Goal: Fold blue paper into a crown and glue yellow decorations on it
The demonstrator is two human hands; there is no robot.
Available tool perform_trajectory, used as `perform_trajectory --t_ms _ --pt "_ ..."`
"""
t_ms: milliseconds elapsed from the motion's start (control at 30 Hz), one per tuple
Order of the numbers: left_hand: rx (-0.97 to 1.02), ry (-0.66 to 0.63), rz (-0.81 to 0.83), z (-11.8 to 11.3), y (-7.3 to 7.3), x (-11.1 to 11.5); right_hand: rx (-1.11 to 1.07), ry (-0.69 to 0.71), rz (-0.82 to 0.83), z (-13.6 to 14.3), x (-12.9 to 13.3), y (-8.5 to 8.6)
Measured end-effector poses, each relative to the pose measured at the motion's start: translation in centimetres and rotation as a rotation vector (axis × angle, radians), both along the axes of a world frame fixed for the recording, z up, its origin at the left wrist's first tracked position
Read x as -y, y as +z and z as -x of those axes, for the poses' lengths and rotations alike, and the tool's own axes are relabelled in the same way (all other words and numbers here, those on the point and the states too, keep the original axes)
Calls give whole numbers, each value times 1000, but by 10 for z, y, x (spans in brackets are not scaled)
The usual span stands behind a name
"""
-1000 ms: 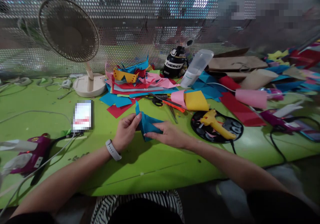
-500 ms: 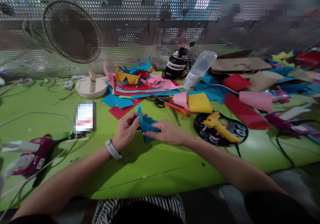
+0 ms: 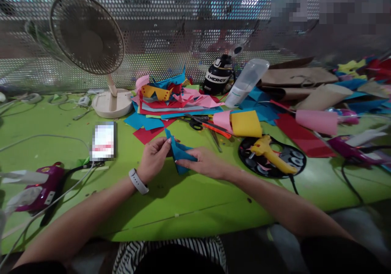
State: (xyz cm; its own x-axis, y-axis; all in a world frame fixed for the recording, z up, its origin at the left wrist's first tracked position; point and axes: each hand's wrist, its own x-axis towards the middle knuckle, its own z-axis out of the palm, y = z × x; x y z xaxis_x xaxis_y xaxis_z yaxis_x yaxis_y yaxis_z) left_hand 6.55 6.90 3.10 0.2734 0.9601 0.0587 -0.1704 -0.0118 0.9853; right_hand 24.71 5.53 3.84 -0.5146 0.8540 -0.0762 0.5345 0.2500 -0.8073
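Note:
A piece of blue paper [image 3: 180,151], folded or bent to a point at its upper left, is held above the green table. My left hand [image 3: 154,155], with a pale band on its wrist, pinches the left edge of this paper between thumb and fingers. From the right, my right hand [image 3: 206,162] grips the paper's other side, the thumb in front and the fingers partly hidden behind. Scissors [image 3: 195,123] and an orange-handled cutter [image 3: 217,129] lie just beyond my hands. To the right a yellow glue gun [image 3: 271,153] rests on a black mat [image 3: 249,164].
A fan [image 3: 113,102] and a phone [image 3: 104,141] stand at the left, near a purple power strip [image 3: 45,188] with cables. Behind are stacked coloured paper [image 3: 183,110], a black bottle [image 3: 217,75] and a clear bottle [image 3: 247,82]. Paper rolls [image 3: 246,124] lie at the right.
The blue paper's upper tip has tilted slightly left and its sides look closer together. Both hands keep their hold in nearly the same place. The view has shifted a little.

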Motion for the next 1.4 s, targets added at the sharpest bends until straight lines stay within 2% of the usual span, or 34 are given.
perform_trajectory --t_ms 200,400,633,967,1200,1400 --pt "-39 -124 -63 2 5 2 18 -8 -33 -2 -1 0" --pt "-49 -182 -50 3 0 -1 -26 18 -45 -2 1 3" --pt "-16 -181 -31 2 0 -1 -79 16 2 -3 3 7" --pt "-94 -234 -112 6 -2 1 -123 2 22 -6 2 -1" --pt "-19 -229 25 8 -4 5 -159 21 100 -7 -1 -2" --pt "-74 -206 -32 7 -7 6 -160 38 98 -7 -2 -5"
